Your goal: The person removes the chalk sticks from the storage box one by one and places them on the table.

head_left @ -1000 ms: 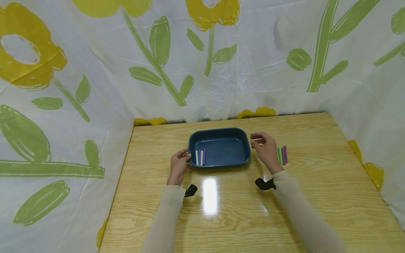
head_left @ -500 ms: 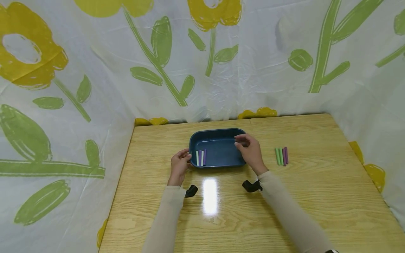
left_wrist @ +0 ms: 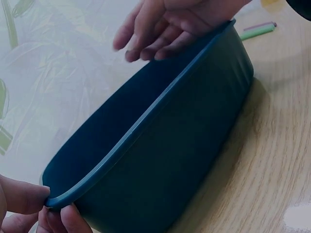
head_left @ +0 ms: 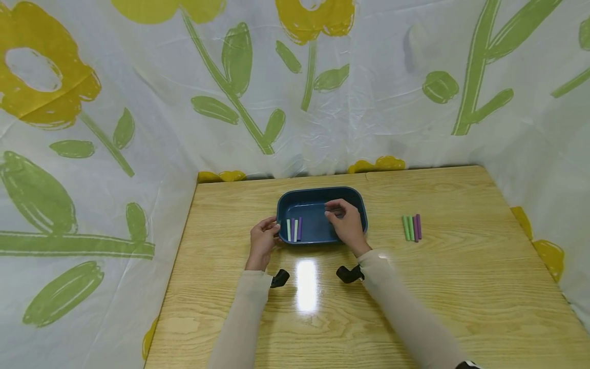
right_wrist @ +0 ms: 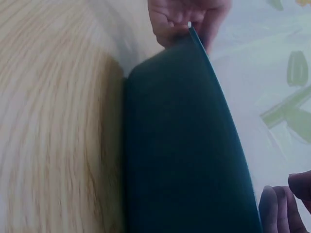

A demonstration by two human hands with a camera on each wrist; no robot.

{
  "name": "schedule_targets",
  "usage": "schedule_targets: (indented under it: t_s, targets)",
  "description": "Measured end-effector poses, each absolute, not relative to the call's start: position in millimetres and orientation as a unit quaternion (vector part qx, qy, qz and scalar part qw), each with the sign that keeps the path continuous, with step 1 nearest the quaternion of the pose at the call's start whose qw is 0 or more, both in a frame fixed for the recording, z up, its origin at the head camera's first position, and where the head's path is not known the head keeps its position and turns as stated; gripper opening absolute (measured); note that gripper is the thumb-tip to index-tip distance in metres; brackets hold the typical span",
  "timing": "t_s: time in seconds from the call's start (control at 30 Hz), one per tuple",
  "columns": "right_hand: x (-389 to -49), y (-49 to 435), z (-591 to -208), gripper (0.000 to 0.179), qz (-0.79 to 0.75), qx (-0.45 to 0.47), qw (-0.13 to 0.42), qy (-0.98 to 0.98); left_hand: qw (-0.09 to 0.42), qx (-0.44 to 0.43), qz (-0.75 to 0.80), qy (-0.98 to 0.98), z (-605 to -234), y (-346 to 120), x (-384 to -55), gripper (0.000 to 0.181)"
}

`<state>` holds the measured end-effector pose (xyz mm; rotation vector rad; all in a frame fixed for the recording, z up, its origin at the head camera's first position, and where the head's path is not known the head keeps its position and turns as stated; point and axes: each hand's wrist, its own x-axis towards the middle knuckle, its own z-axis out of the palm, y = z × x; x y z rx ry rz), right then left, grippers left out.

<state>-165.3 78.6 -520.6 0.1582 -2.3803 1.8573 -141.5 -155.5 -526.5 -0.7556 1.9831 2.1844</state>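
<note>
My left hand (head_left: 262,242) pinches the rim of a dark blue plastic tub (head_left: 314,218) at its left end, thumb over the edge and fingers beneath, as the left wrist view shows up close. Inside the tub's left part, several chalk sticks (head_left: 300,228), white and purple, stand side by side in a row. Over the tub's right half hovers my right hand (head_left: 348,223), its thumb and fingers bent and apart, with nothing seen between them. Its fingertips (left_wrist: 131,54) show above the far wall of the tub in the left wrist view.
Right of the tub, several green and purple chalk sticks (head_left: 412,228) lie side by side on the wooden table (head_left: 461,287). A white cloth with flowers (head_left: 369,118) hangs behind the table and at both sides.
My right hand has moved left, from beside the tub's right end to over its inside. The left hand keeps its grip on the rim, and the chalk sticks stay put.
</note>
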Motion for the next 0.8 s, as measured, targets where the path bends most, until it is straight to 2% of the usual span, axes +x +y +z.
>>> schedule_targets:
  t_s: [0.8]
  targets:
    - [-168, 29, -526, 0.02, 0.607, 0.059, 0.037, -0.792, 0.043, -0.251, 0.718, 0.648, -524, -154, -141, 0.032]
